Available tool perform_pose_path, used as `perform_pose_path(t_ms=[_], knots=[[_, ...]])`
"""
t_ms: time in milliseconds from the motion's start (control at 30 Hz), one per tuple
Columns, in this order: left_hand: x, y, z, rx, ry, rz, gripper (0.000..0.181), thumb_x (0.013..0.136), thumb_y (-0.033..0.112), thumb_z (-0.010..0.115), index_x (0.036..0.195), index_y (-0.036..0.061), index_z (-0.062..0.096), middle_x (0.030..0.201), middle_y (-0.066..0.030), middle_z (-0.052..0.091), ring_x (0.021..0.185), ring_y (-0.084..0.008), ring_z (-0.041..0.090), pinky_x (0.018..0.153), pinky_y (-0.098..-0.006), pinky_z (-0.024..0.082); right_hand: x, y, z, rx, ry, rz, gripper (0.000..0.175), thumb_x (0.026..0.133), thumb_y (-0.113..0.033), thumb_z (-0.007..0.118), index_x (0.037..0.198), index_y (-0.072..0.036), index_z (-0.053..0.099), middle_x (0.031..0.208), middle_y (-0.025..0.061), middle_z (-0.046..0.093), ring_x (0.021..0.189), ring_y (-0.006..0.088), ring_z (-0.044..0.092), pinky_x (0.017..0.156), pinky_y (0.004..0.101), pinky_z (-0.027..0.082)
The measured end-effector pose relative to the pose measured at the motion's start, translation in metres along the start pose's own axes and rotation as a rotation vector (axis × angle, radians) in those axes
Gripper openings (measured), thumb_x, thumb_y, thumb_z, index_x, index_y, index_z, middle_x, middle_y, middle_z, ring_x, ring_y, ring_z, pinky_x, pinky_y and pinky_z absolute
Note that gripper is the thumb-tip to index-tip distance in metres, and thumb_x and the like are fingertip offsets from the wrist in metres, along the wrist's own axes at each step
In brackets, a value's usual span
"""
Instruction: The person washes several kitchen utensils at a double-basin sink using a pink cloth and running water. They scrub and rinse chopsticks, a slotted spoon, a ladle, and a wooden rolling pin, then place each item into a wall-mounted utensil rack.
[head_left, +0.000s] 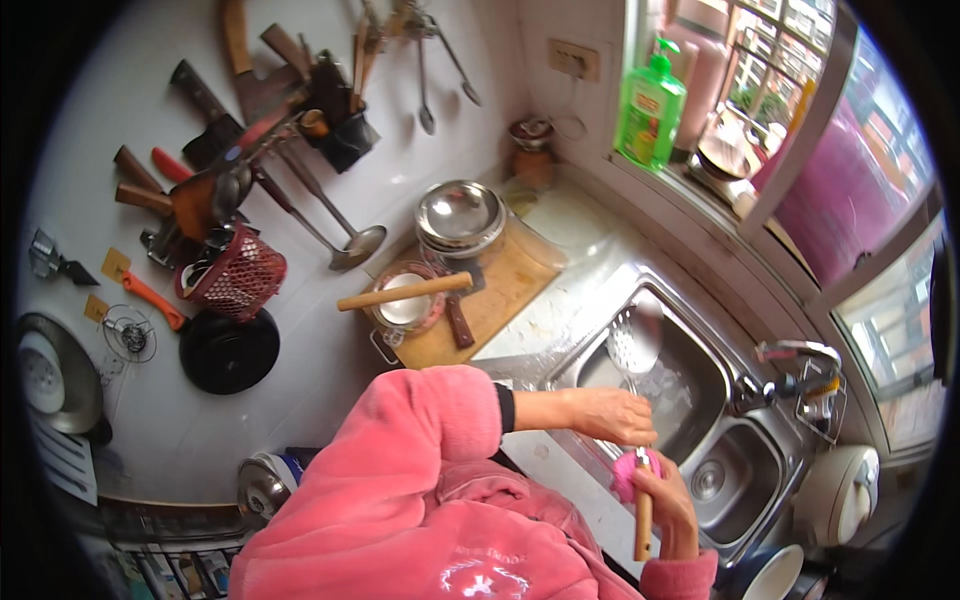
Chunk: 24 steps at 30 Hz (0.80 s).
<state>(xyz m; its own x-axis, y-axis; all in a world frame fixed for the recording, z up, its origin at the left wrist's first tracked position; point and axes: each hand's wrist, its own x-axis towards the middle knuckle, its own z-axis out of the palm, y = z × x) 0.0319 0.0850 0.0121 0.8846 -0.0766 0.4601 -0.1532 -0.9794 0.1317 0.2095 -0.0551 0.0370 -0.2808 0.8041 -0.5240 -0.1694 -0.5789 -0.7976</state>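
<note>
A perforated metal skimmer (631, 346) with a wooden handle (643, 517) lies across the front of the large sink basin (697, 337), its head over the basin. My left hand (616, 416) is closed around its metal shaft. Below it, my right hand (666, 499) presses a pink scrubbing cloth or sponge (624, 476) against the top of the handle, gripping both. The handle's lower end points toward me. Some whitish water or suds shows in the basin, blurred.
A cutting board (517, 277) holds stacked steel bowls (461, 214), a white-lined bowl (405, 300), a rolling pin (405, 291) and a brown-handled knife (459, 322). The faucet (772, 390) stands at the right. A green pump bottle (651, 109) stands on the windowsill; utensils hang on the left wall.
</note>
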Motion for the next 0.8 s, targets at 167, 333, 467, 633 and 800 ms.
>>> perform_pose_path(t_ms=[167,333,467,633,800], knots=[[-0.025,-0.025,-0.006,0.014,0.026,-0.131,0.007,0.082,0.012,0.056,0.085,0.007,0.051,0.073,-0.0041,0.053,0.072,-0.0224,0.059,0.066,-0.0348,0.049,-0.017,-0.004,0.004,0.144,-0.071,-0.095,0.066,0.087,-0.054,0.059,0.109,0.008,0.053,0.081,0.0179,0.065,0.063,0.0263,0.064,0.056,0.0336,0.052],[-0.05,-0.034,-0.08,-0.04,0.356,-0.448,0.021,0.082,0.003,0.056,0.102,0.0032,0.058,0.084,-0.01,0.062,0.085,-0.028,0.064,0.073,-0.0371,0.052,-0.028,-0.005,-0.024,0.945,-0.304,-0.168,0.067,0.084,-0.064,0.061,0.11,-0.003,0.056,0.11,0.0151,0.057,0.097,0.025,0.054,0.079,0.0378,0.049],[-0.086,-0.014,-0.128,-0.337,0.837,-0.642,0.025,0.094,0.002,0.054,0.118,-0.0006,0.059,0.098,-0.0115,0.067,0.092,-0.0242,0.066,0.082,-0.0337,0.054,-0.02,-0.002,-0.044,0.742,0.264,-0.21,0.067,0.089,-0.061,0.057,0.122,-0.003,0.054,0.107,0.0154,0.063,0.091,0.0269,0.061,0.075,0.0392,0.052],[-0.137,0.007,-0.202,-0.328,1.156,-0.868,0.02,0.104,0.017,0.048,0.11,0.0019,0.06,0.093,-0.0045,0.065,0.091,-0.0146,0.063,0.092,-0.0321,0.049,0.031,0.032,-0.04,0.774,0.212,-0.188,0.06,0.094,-0.052,0.056,0.128,-0.003,0.055,0.108,0.0122,0.067,0.085,0.0267,0.063,0.075,0.0346,0.054],[-0.216,-0.006,-0.239,-0.128,1.318,-0.982,0.018,0.102,0.017,0.052,0.109,0.0041,0.063,0.085,-0.0018,0.067,0.084,-0.0082,0.061,0.081,-0.0262,0.048,0.111,0.05,0.004,0.623,0.345,-0.095,0.047,0.096,-0.056,0.047,0.105,-0.012,0.062,0.081,0.0033,0.067,0.067,0.021,0.063,0.051,0.0326,0.045]])
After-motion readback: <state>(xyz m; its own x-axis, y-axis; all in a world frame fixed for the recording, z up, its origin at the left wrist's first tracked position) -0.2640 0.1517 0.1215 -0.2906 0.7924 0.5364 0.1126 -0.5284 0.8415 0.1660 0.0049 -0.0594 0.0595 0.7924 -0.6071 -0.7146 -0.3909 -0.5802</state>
